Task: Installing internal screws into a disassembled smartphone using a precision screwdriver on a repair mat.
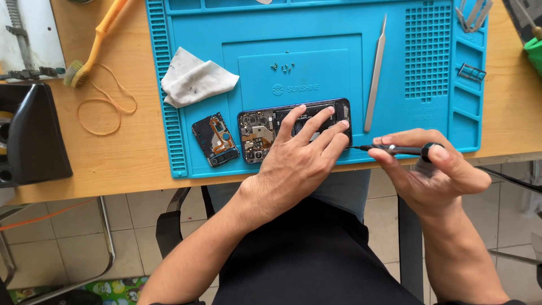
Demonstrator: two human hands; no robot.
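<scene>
Opened phone (265, 133) lying lengthwise left to right near the front edge of the blue mat (316, 56), pinned by the spread, flat fingers of the left hand (299, 161). Right hand (432, 169) — fingers pinched around a slim screwdriver (389, 149) — points it leftward along the same axis; its tip apparently meets the phone's right end, partly hidden.

Your opened phone (265, 133) lies on the work mat (316, 56), near its front edge, and everything sits around it. Your left hand (299, 161) rests on the phone's right half. Just right of the phone your right hand (429, 169) has the screwdriver (389, 149), its tip at the phone's right end. Left of the phone lies the removed cover piece (214, 139). Behind that, the cloth (195, 76). Behind the phone: small screws (283, 67). Behind and right of it: tweezers (375, 76). Far left, off the mat on the counter (113, 158), the rubber band (104, 107).
</scene>
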